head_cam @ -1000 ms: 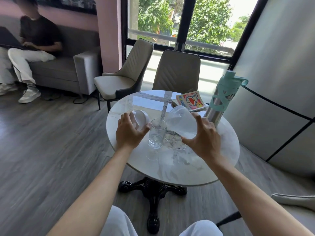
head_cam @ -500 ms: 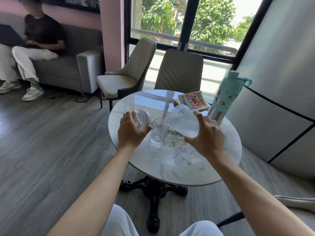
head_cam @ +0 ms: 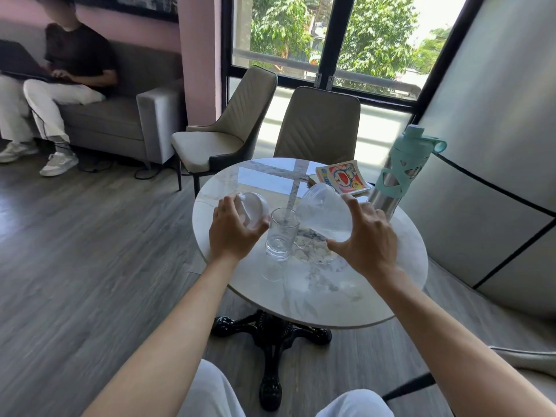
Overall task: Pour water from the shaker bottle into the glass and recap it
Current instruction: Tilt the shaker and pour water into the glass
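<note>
A clear drinking glass point(head_cam: 282, 233) stands upright near the middle of the round marble table point(head_cam: 355, 296). My right hand point(head_cam: 365, 240) grips a translucent shaker bottle point(head_cam: 325, 213), uncapped and tilted hard to the left, its mouth just above and right of the glass rim. Water inside the bottle is hard to make out. My left hand point(head_cam: 233, 228) holds the white domed cap point(head_cam: 252, 209) just left of the glass.
A steel bottle with a teal sleeve point(head_cam: 403, 170) stands at the table's right edge, a comic book point(head_cam: 341, 177) lies behind the shaker. Two beige chairs point(head_cam: 317, 124) stand beyond the table. A person sits on a grey sofa point(head_cam: 120, 115) far left.
Both hands keep nearly the same pose; the shaker stays tilted over the glass. The camera view has shifted slightly.
</note>
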